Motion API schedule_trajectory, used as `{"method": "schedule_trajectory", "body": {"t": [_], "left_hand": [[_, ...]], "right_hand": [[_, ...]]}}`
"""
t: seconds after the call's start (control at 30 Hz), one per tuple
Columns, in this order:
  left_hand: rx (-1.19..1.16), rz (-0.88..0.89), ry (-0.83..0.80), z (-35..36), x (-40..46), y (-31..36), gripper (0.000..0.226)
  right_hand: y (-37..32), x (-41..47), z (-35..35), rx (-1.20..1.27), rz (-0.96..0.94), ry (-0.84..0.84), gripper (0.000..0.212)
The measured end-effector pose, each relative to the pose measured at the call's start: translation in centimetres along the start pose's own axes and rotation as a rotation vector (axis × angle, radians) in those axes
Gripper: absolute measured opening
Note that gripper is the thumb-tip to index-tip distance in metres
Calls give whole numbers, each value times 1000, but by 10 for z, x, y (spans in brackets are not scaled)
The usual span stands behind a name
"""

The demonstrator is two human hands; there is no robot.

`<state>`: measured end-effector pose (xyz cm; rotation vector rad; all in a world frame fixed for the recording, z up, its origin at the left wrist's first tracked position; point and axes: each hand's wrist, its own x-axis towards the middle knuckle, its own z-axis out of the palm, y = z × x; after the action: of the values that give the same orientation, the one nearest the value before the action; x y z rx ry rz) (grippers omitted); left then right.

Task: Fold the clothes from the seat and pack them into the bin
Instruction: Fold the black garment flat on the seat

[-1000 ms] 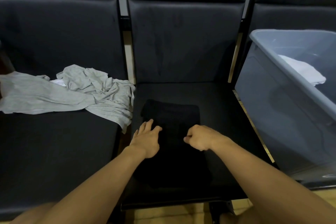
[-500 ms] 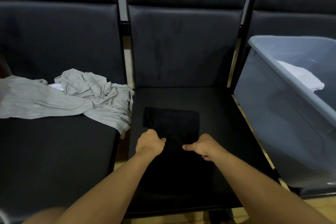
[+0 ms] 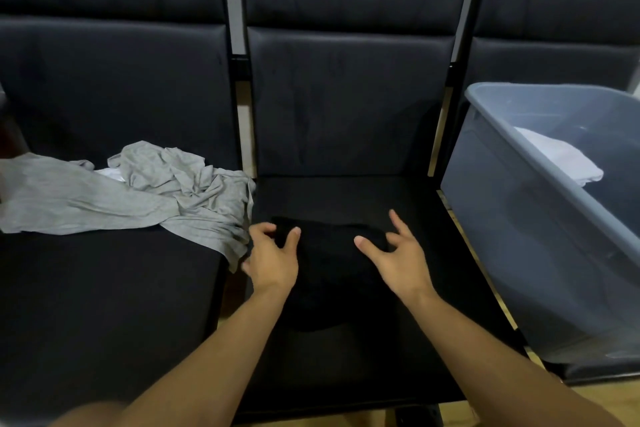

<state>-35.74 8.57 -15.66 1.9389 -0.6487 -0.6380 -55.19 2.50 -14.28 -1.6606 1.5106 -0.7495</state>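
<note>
**Inspector:** Change noted first. Half a second ago both hands sat nearer the front edge of the middle seat [image 3: 346, 198] with the fingers drawn in. The left hand [image 3: 273, 262] and right hand [image 3: 398, 262] have since gone forward to the far end of the black garment [image 3: 332, 274], and that far edge, flat and square before, now reads humped and rounded. The camera has dipped slightly; nothing else has shifted.

**Clerk:** Condition of the hands?

**Inspector:** Left: fingers and thumb curled like a claw over the garment's far left corner. Whether cloth is pinched between them I cannot tell, black on black. Right: fingers spread and lifted, thumb pointing inward, at the far right corner; it appears to hold nothing.

**Clerk:** Location of the task items?

**Inspector:** The black garment lies on the middle seat, partly folded, under and between the hands. A grey garment [image 3: 138, 194] lies crumpled on the left seat, one edge hanging just beside the left hand. The bin [image 3: 519, 218] stands to the right, well apart from the hands, with a white folded item [image 3: 561, 158] inside.

**Clerk:** Step in hand?

**Inspector:** In my judgement, folding the black piece, mid-fold. The next move calls for a sure hold on both far corners, drawing them evenly toward the near edge, then flattening before transfer to the bin. The grey garment is not yet started.
</note>
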Motion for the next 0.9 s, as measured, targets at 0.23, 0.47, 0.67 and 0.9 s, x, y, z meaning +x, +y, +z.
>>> {"method": "schedule_trajectory", "body": {"t": [0.23,0.47,0.67,0.9], "left_hand": [[-309,226,94,-19,-9,26,30],[-298,337,45,-31,-15,43,30],[428,463,-221,-10,13,31,56],[884,369,-313,0,22,-13,56]], "right_hand": [[-26,-19,-9,381,-113,-57,37],[-30,-22,-7,371,-18,-151,80],[-9,-23,4,512,439,-158,79],[25,-17,8,-272,362,-31,87]]}}
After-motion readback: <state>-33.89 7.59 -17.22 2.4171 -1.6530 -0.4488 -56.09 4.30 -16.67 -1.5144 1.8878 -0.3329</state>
